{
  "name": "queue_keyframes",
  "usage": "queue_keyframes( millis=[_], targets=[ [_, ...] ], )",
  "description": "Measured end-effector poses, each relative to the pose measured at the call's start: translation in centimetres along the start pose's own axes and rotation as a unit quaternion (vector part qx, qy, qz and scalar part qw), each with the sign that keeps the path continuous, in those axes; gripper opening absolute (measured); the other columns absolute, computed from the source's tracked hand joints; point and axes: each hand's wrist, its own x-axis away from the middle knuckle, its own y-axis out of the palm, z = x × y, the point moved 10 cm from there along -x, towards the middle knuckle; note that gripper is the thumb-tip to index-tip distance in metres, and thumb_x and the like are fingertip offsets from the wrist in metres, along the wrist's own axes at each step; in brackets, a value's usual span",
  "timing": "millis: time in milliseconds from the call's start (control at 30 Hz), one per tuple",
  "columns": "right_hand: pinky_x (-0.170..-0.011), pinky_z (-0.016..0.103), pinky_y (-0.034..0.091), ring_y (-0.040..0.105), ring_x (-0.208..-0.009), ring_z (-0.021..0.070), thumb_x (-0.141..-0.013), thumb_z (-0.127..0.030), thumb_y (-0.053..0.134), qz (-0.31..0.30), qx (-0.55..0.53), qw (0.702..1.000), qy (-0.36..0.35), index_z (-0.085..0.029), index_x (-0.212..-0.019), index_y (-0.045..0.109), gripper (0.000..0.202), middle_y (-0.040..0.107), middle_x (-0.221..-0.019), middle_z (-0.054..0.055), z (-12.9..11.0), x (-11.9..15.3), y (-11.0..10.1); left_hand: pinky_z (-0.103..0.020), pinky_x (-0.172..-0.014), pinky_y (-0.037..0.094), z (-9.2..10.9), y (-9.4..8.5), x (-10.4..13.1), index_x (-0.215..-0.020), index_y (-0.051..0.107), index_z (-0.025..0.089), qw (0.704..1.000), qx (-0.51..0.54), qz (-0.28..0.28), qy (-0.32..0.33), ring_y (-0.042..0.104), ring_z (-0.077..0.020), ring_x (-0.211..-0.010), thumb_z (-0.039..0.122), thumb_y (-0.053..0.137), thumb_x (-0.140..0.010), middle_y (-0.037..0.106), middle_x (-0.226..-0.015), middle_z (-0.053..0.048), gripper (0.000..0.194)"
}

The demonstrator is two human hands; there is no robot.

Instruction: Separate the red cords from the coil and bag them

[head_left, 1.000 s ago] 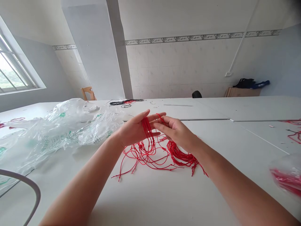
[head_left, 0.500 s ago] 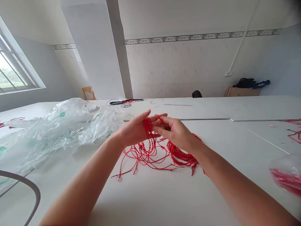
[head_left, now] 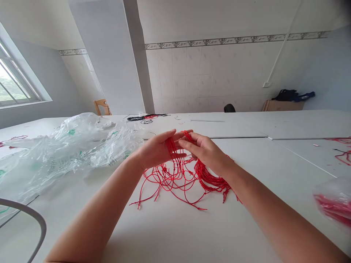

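Observation:
Several thin red cords (head_left: pixel 175 160) hang in loops across the fingers of my left hand (head_left: pixel 155 150), whose thumb is raised and whose palm faces right. Their knotted lower ends trail onto the white table. My right hand (head_left: pixel 204 148) meets the left fingertips, with its thumb and index finger pinched on red cord (head_left: pixel 187 136) near those tips. Beneath my right hand and wrist lies a thicker bundle of red braided cords (head_left: pixel 210 179), partly covered by that hand.
Crumpled clear plastic bags (head_left: pixel 76 146) spread over the left of the table (head_left: pixel 153 233). Black and red cords (head_left: pixel 146 117) lie farther back. A plastic bag with red contents (head_left: pixel 333 204) sits at the right edge. A grey curved tube (head_left: pixel 41 223) stands at lower left.
My right fingers have shifted slightly at the left fingertips, where more red strands now show. One loose cord end on the table has slid toward me.

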Motion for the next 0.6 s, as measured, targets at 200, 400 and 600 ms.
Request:
queue_keyframes(
  millis=[200,400,600],
  targets=[
    [-0.083,0.035,0.050,0.063,-0.094,0.0193,-0.089,-0.041,0.076,-0.036,0.045,0.998,0.012,-0.025,-0.103,0.075,0.021,0.069,-0.100,0.003,0.2,0.0,0.5,-0.049,-0.113,0.039,-1.0,0.2,-0.4,-0.136,0.072,0.019,1.000,0.027,0.001,-0.013,0.061,-0.0294,-0.122,0.046,0.045,-0.109,0.075,-0.116,-0.013,0.047],
    [-0.063,0.031,0.039,0.047,-0.067,0.0140,-0.089,-0.040,0.073,-0.019,0.112,0.993,0.045,-0.023,-0.082,0.065,0.020,0.052,-0.075,-0.003,1.8,-0.5,0.2,-0.046,-0.109,0.044,-3.1,-0.7,-0.9,-0.123,0.077,0.018,0.994,0.091,0.039,-0.046,0.065,-0.0247,-0.103,0.040,0.051,-0.107,0.074,-0.097,-0.009,0.037],
    [-0.072,0.031,0.046,0.057,-0.082,0.0162,-0.095,-0.043,0.066,-0.019,0.079,0.996,0.041,-0.022,-0.096,0.069,0.021,0.064,-0.096,0.002,2.0,-0.6,-0.1,-0.051,-0.109,0.047,-3.7,-1.4,-0.7,-0.110,0.077,0.018,0.989,0.119,0.053,-0.066,0.064,-0.0269,-0.112,0.042,0.053,-0.107,0.074,-0.107,-0.011,0.034]
  ],
)
